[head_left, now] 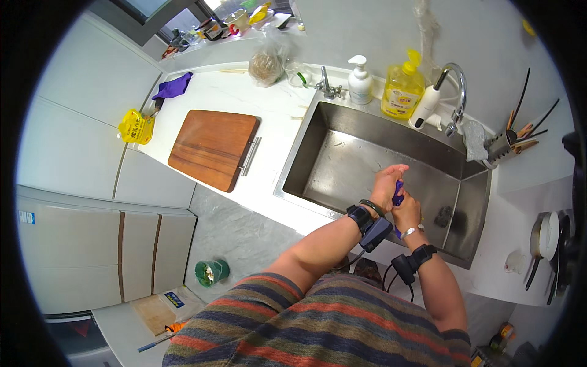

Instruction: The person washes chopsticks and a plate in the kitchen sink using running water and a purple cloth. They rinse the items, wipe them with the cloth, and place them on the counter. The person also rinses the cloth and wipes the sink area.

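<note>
Both hands are close together above the near side of the steel sink [348, 153]. A crumpled purple cloth [398, 194] shows between them. My right hand [408, 214] is closed round the cloth, and a bit of purple also sticks out by its wrist. My left hand [385, 185] lies against the cloth with its fingers stretched toward the far right; its palm side is partly hidden. Dark bracelets and a strapped black device [375, 235] are on the left wrist. A silver bangle and another strapped device [405, 269] are on the right.
A tap [454, 92], a yellow soap bottle [402, 92] and a white pump bottle [360, 82] stand behind the sink. Left on the counter lies a wooden cutting board [211, 147]. A utensil holder [501, 147] and pans [544, 235] are at right; a green bin [211, 273] stands on the floor.
</note>
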The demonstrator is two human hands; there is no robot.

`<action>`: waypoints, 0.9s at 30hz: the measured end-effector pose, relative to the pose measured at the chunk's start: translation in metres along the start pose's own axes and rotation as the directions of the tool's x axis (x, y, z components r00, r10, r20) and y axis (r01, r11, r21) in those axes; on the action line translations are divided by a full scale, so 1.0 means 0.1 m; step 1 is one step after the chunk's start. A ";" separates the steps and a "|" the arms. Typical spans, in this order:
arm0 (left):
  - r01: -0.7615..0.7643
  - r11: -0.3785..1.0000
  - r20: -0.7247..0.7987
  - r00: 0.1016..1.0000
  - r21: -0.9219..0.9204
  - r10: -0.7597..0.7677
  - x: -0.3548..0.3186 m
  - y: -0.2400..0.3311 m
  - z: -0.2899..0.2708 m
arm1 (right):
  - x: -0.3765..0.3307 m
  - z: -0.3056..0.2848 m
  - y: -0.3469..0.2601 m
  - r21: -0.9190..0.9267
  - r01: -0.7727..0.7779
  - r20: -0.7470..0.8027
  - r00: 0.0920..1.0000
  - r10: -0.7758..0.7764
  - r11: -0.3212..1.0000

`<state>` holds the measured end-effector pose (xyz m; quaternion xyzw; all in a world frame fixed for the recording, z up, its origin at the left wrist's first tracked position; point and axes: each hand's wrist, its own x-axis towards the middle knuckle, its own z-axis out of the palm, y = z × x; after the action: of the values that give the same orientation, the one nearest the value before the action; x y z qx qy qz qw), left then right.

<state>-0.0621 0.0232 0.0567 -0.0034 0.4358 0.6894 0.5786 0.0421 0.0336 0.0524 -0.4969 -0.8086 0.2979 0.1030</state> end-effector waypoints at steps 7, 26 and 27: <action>-0.196 0.949 -0.064 0.974 0.245 0.218 0.04 -0.02 -0.07 | 0.11 0.11 0.10 0.280 -0.141 0.156 0.983 0.100 0.950; -0.198 0.922 0.251 0.961 0.333 0.116 0.09 0.38 -0.21 | -0.01 0.07 -0.51 0.201 -0.007 -0.171 0.984 0.042 0.980; -0.207 0.932 0.253 0.959 0.299 0.132 0.13 0.38 -0.25 | 0.00 0.06 -0.49 0.206 0.009 -0.169 0.985 0.026 0.979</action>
<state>-0.1089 0.0203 0.0573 0.2082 0.4717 0.6523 0.5556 0.0029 0.0151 0.0766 -0.5107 -0.7595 0.3366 0.2215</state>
